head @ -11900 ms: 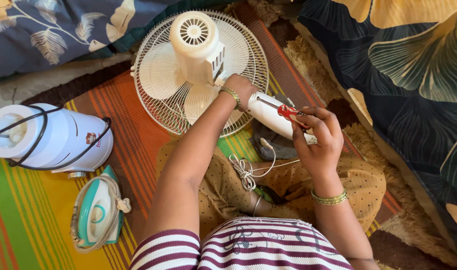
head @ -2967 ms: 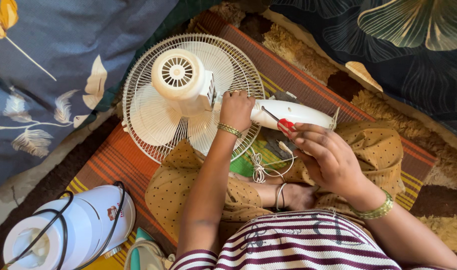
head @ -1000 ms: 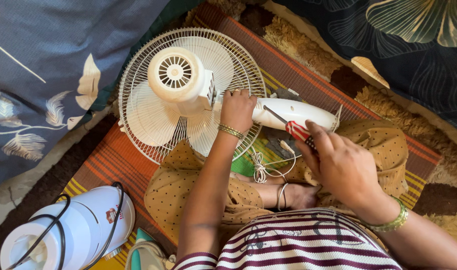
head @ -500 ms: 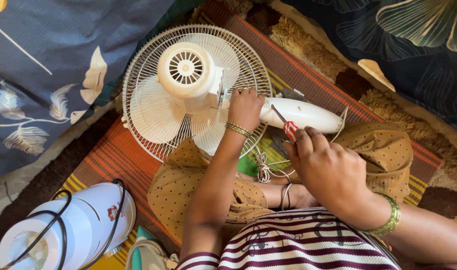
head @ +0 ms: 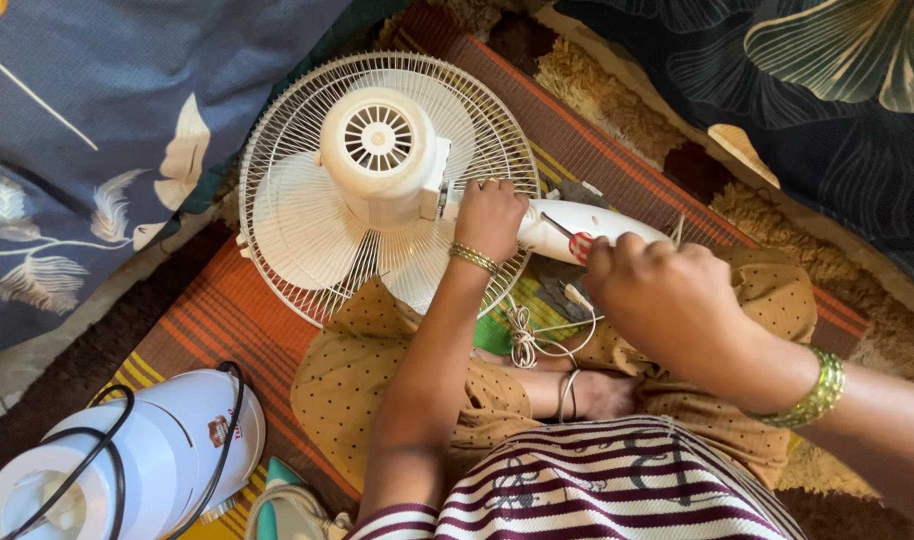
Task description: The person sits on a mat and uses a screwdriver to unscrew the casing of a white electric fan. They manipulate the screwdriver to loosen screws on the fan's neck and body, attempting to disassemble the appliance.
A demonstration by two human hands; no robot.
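A white table fan lies face down on a striped mat, its round motor housing up. My left hand grips the fan's white neck just beside the motor housing. My right hand is closed on a red-handled screwdriver, whose thin shaft points at the neck. A white cord coils in my lap below the neck.
A white appliance wrapped in a black cord stands at the lower left. Part of a clothes iron shows at the bottom edge. Dark floral cushions lie along the left and the upper right. A shaggy rug edges the mat.
My right hand with the screwdriver has shifted slightly down and right along the neck. The left hand keeps its grip on the neck, and the view has drifted a little.
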